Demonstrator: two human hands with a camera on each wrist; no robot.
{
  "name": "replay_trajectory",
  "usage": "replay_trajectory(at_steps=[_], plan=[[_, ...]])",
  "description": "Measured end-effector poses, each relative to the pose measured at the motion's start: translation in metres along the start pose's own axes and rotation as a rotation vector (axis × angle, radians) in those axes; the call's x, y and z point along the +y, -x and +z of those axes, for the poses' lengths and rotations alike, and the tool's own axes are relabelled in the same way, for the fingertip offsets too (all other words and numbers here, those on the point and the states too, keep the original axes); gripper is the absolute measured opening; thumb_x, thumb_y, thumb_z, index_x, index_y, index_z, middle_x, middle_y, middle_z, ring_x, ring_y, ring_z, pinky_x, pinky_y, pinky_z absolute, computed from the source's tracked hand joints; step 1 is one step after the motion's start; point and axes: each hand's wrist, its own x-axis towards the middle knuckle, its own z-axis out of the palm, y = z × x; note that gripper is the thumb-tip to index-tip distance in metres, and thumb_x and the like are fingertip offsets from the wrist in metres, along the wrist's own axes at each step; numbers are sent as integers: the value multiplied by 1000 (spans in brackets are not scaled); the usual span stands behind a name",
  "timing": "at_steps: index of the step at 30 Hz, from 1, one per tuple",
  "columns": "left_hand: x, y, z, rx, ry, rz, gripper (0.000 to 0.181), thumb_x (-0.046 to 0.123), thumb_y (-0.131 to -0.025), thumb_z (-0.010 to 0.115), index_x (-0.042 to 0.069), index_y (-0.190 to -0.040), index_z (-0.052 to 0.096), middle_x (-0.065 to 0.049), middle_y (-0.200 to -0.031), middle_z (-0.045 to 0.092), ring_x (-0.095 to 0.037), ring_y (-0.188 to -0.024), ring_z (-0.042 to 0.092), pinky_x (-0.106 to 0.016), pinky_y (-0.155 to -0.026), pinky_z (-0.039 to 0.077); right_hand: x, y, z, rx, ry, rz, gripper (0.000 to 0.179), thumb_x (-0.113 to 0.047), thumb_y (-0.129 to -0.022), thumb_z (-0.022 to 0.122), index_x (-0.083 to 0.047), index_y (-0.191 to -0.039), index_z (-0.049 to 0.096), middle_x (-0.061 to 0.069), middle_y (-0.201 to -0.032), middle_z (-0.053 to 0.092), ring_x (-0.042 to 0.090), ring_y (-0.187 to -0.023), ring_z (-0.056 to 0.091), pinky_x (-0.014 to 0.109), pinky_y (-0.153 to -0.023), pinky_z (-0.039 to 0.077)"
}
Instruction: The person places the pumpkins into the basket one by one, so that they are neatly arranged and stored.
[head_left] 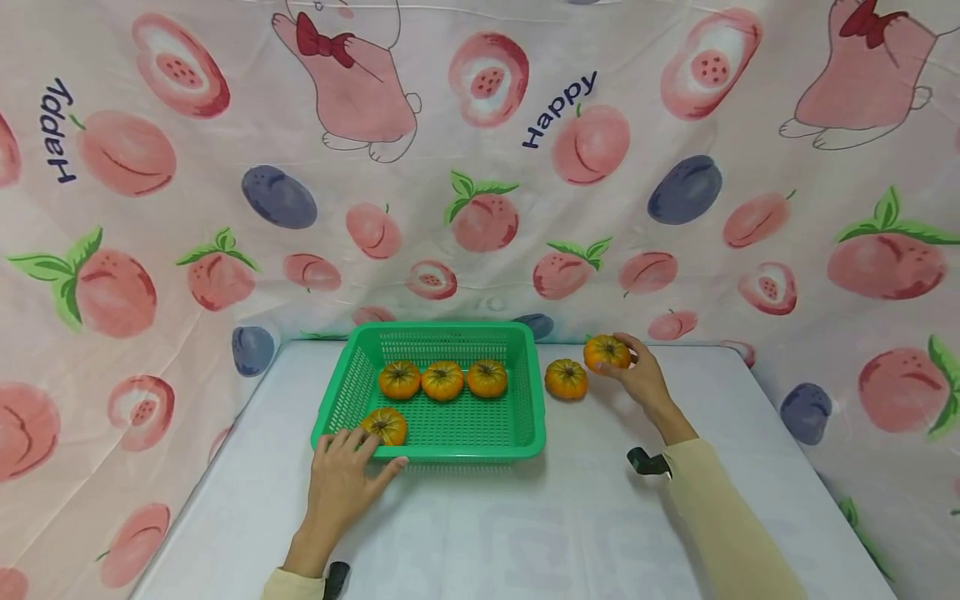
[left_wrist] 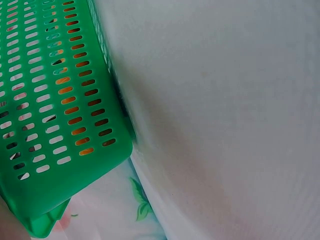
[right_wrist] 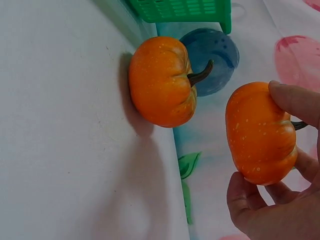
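White desk (head_left: 525, 525), fruit-print cloth (head_left: 150, 208) behind. Right hand (head_left: 643, 375) grip holds small orange pumpkin (head_left: 606, 352), center right; left hand (head_left: 347, 475) flat on green basket (head_left: 525, 400) rim.

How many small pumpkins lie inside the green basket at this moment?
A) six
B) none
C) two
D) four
D: the head view shows four pumpkins in the green basket, three in a row and one at the near left corner; a fifth sits on the table and the right hand holds a sixth.
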Motion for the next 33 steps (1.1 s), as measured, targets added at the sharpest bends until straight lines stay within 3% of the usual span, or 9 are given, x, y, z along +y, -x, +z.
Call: replay_trajectory(at_steps=[9,26,33], plan=[[-2,0,1,-9,-6,1,52,64,-79,68,14,-94,71,-7,-92,68,-30,-89,60,-50,-84,40,-4,6,0,-11,4,-10,78,-29,-88,75,-15,-153,33,17,-159,27,43,-142,28,58,-114,31],[-1,0,1,-15,-13,-2,49,59,-74,75,14,-95,71,-8,-93,68,-31,-90,61,-49,-83,40,-12,24,1,-16,-6,-47,77,-33,-88,75,-18,-151,35,16,-158,29,42,-141,30,58,-112,35],[-1,0,0,-18,-2,-8,52,63,-78,69,13,-95,72,-8,-93,69,-31,-90,60,-50,-84,39,-10,31,3,-26,-5,-67,78,-34,-88,74,-18,-152,34,14,-158,30,40,-140,31,58,-111,36]])
